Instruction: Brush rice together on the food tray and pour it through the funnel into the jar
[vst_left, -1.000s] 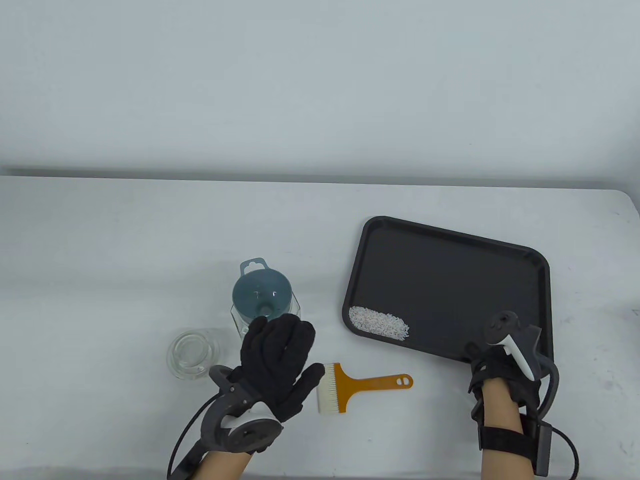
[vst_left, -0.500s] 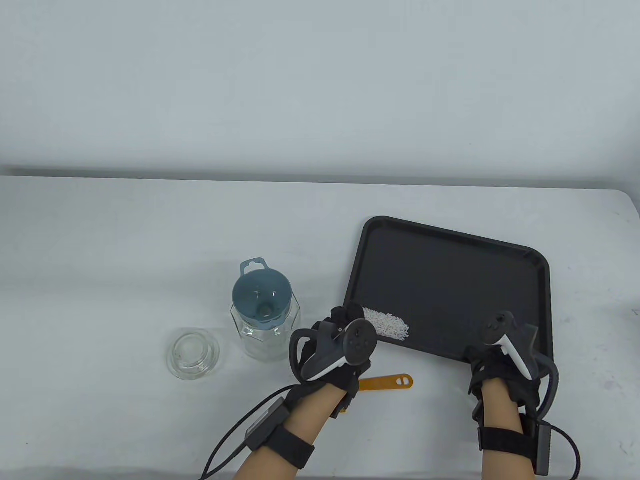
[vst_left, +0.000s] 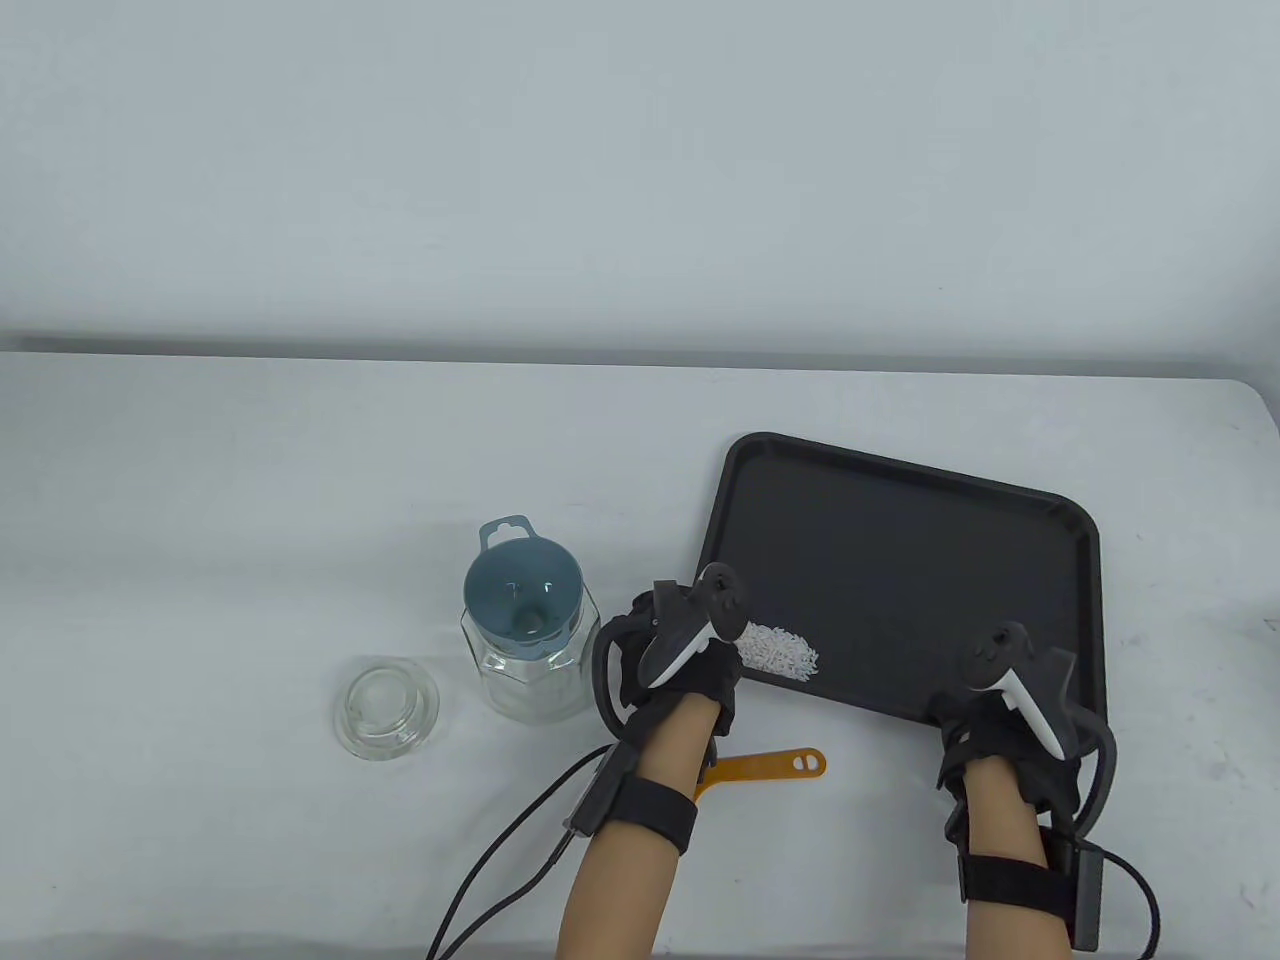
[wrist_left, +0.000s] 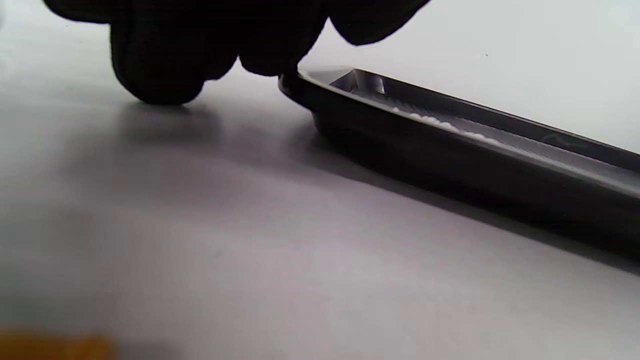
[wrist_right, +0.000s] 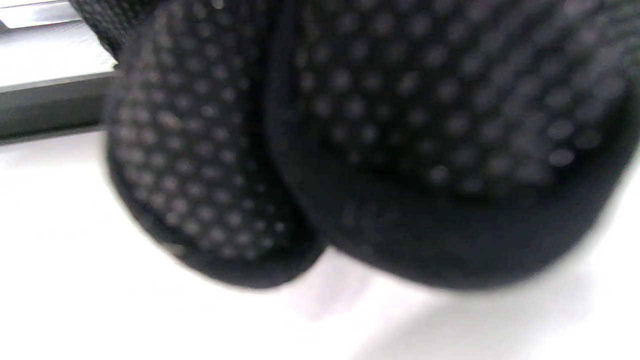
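The dark food tray (vst_left: 900, 540) lies flat on the table's right half, with a small pile of white rice (vst_left: 782, 652) in its near-left corner. My left hand (vst_left: 690, 655) is at that corner; in the left wrist view its curled fingertips (wrist_left: 280, 60) meet the corner rim of the tray (wrist_left: 450, 150), beside the rice (wrist_left: 440, 124). My right hand (vst_left: 990, 715) holds the near-right edge, fingers curled under, the tray (wrist_right: 45, 105) just beside them. The blue funnel (vst_left: 523, 590) sits in the glass jar (vst_left: 535, 675), left of the tray.
The jar's glass lid (vst_left: 386, 708) lies left of the jar. The orange brush (vst_left: 775, 764) lies on the table in front of the tray, its bristle end hidden under my left forearm. A cable trails from the left wrist to the table's front edge.
My left hand swung right from in front of the jar, turned palm down, and closed in on the tray's near-left corner. The right hand and tray have stayed put.
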